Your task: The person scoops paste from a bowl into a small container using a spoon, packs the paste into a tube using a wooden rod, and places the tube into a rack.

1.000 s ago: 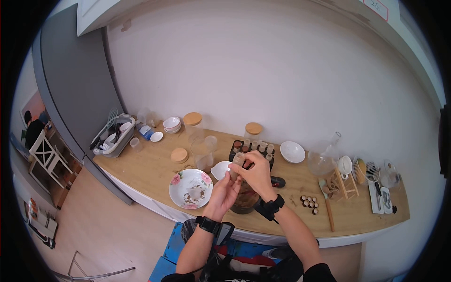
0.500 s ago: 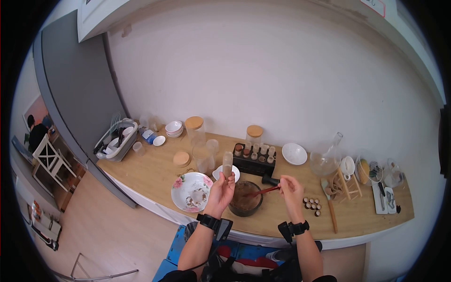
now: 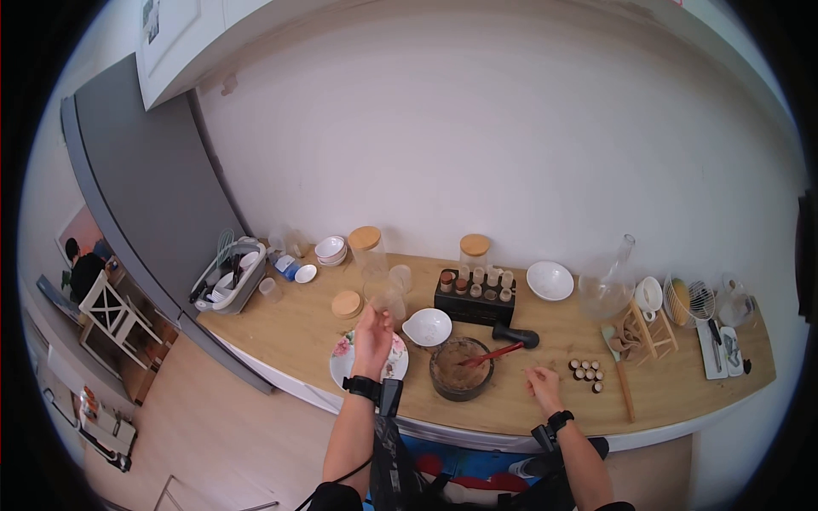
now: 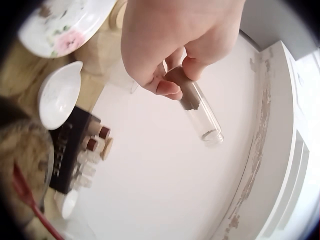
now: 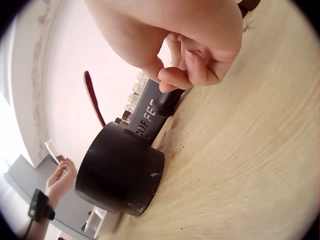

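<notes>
My left hand (image 3: pixel 372 341) is raised over the flowered plate (image 3: pixel 341 362) and pinches a glass vial (image 4: pixel 197 107) by its closed end. Brown powder fills the part of the vial nearest the fingers, and its uncapped mouth points away. My right hand (image 3: pixel 543 385) hovers low above the counter with loosely curled fingers and nothing in them. Just right of it lie several small stoppers (image 3: pixel 588 371) with pale tops and dark sides. Between the hands stands a dark bowl (image 3: pixel 460 394) of brown powder, with a red-handled spoon (image 3: pixel 504 350) leaning in it.
Behind the bowl, a black rack (image 3: pixel 464 308) marked COFFEE holds several vials. A black-handled tool (image 3: pixel 516 335) lies before it. A white spouted bowl (image 3: pixel 428 327) and glass jars (image 3: pixel 368 255) stand left. A long wooden-handled spatula (image 3: pixel 624 387) lies right of the stoppers.
My right hand left the vial, handled the red-handled spoon, then let it go in the bowl and moved down toward the stoppers. The left hand carried the vial left, over the plate.
</notes>
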Demonstrator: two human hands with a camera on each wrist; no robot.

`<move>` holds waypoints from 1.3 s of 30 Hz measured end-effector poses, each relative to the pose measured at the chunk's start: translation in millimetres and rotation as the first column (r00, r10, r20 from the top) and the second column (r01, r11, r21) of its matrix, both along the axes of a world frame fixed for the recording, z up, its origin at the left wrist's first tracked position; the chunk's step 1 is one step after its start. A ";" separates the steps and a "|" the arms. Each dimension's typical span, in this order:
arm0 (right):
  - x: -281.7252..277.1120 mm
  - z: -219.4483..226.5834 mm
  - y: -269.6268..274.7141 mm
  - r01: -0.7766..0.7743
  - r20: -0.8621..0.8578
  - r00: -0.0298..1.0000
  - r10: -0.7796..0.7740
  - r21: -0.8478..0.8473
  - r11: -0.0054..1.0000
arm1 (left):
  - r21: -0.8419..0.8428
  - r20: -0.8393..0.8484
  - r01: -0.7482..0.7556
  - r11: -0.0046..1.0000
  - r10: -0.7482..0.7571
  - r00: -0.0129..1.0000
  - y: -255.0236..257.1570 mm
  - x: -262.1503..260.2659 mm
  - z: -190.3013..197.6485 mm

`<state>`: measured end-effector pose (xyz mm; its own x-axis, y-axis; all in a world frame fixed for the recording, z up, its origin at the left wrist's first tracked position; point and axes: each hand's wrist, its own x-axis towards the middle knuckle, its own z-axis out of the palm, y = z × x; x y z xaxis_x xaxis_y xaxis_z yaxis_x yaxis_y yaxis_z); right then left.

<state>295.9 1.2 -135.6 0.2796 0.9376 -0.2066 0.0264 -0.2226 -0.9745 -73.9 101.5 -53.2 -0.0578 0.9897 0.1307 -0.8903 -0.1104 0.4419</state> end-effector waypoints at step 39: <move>-1.4 -31.2 -2.6 0.000 0.242 0.970 -0.005 0.019 1.000 | 0.592 -0.806 -0.387 0.707 0.523 -0.277 68.1 -16.1 59.3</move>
<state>294.5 -1.4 -166.7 0.3214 0.9399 -0.1148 0.2610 -0.2045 -0.9434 -89.9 169.7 6.1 -0.2520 0.7313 0.6338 0.6783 -0.3336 0.6547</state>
